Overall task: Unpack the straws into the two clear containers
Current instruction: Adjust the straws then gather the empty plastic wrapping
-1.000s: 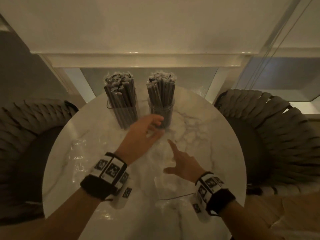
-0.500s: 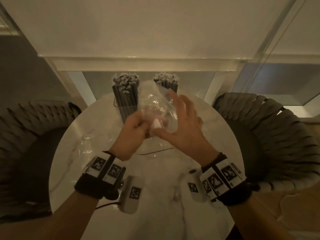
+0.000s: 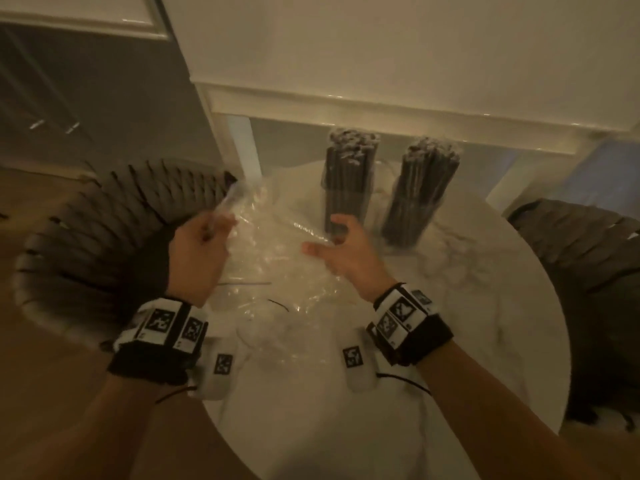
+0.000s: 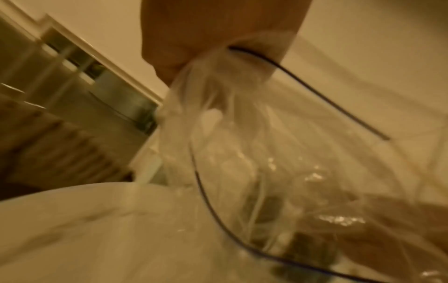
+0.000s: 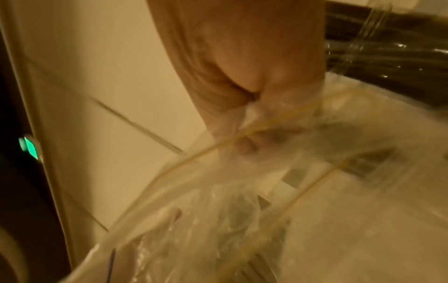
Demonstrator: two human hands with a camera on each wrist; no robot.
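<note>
Since the earlier frame the clear plastic bag (image 3: 273, 251) has come down from in front of the straws and swung toward the table's left edge, and both hands have spread apart with it. The dark straws (image 3: 349, 178) stand upright in the two clear containers (image 3: 405, 216), side by side at the far edge of the round marble table (image 3: 485, 306); none shows in the bag. The left hand (image 3: 197, 251) has its fingers curled round a bunched end of the bag, probably to carry the empty wrapping off the table. The right hand (image 3: 346, 251), just in front of the left-hand container, pinches the other end in the wrist view, seemingly steadying the film. Woven chairs (image 3: 104, 230) flank the table, and a white wall with a ledge stands behind it. The light is dim and warm.
</note>
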